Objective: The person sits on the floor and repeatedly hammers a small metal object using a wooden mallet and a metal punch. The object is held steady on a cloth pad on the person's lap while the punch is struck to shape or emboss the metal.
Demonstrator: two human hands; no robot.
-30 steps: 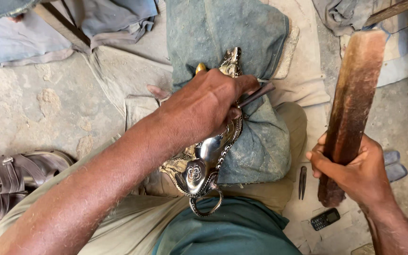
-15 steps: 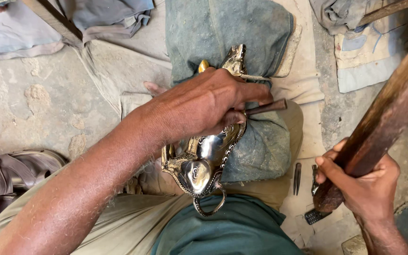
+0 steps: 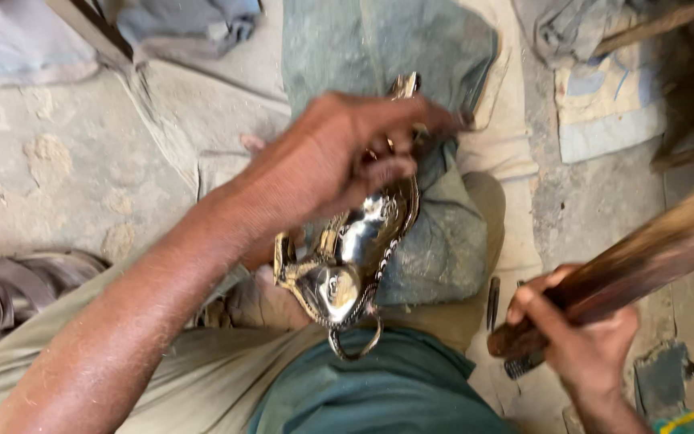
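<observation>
A shiny, ornate brass-and-silver metal piece (image 3: 351, 257) with a ring at its near end lies on a dusty grey-green cloth pad (image 3: 435, 241) over my lap. My left hand (image 3: 339, 157) rests on its upper part, fingers curled around it; whether a thin tool is still in those fingers is hidden by blur. My right hand (image 3: 572, 329) grips the lower end of a long brown wooden bat (image 3: 644, 257), which is raised and slants up to the right, well apart from the metal piece.
A small dark metal punch (image 3: 492, 301) lies on the ground beside my leg. A sandal (image 3: 10, 293) sits at the left edge. Cloths (image 3: 186, 20) and rags (image 3: 604, 104) are spread over the dusty ground at the top.
The wooden bat has swung from upright to a low slant toward the right. My left hand has shifted up the metal piece, and the thin rod it held is no longer visible.
</observation>
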